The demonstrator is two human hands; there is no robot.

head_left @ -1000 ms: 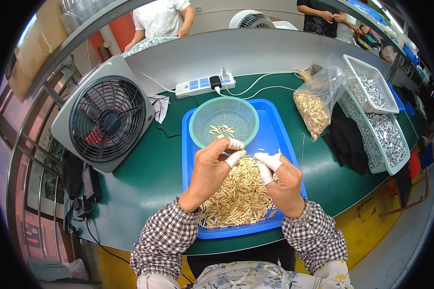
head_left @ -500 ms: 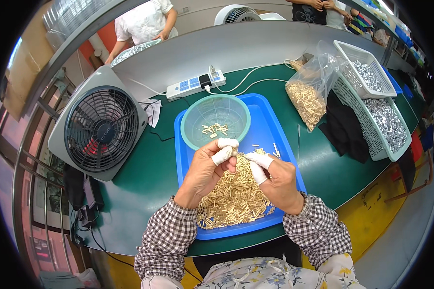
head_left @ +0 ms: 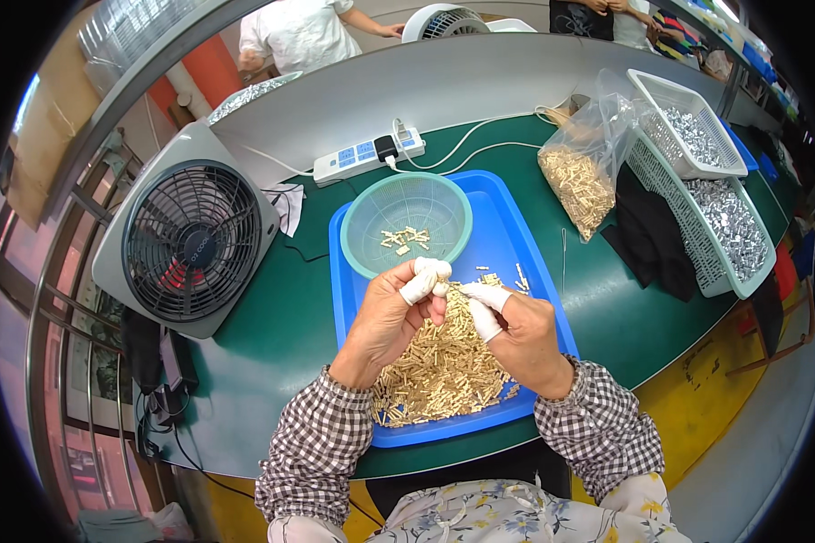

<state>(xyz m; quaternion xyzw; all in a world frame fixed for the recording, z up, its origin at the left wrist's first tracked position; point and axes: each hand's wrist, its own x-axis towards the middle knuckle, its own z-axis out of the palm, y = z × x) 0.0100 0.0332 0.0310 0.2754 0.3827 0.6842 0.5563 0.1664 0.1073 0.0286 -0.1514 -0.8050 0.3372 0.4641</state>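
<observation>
My left hand [head_left: 382,317] and my right hand [head_left: 527,339] meet over the blue tray [head_left: 536,262], white covers on their thumbs and forefingers. Each hand is closed in a pinch. Whatever lies between the fingertips is too small and too covered to make out. Beneath them spreads a heap of small brass-coloured metal pieces [head_left: 444,385]. Just beyond my left hand, a pale green plastic colander [head_left: 360,237] rests on the tray's far left part, with several of the same pieces in its bottom. A few loose pieces lie on the tray past my right hand.
A fan [head_left: 190,240] stands left on the green table [head_left: 254,380]. Behind the tray lies a power strip [head_left: 358,159] with cables. To the right are a bag of brass pieces [head_left: 578,185], a thin rod [head_left: 564,258], black cloth [head_left: 652,244] and baskets [head_left: 738,281] of silvery parts. People stand beyond the partition.
My hands stay nearly in place; the left fingertips have curled in slightly and the right ones shifted a little. Across the partition, the person in white has reached an arm toward the white fan.
</observation>
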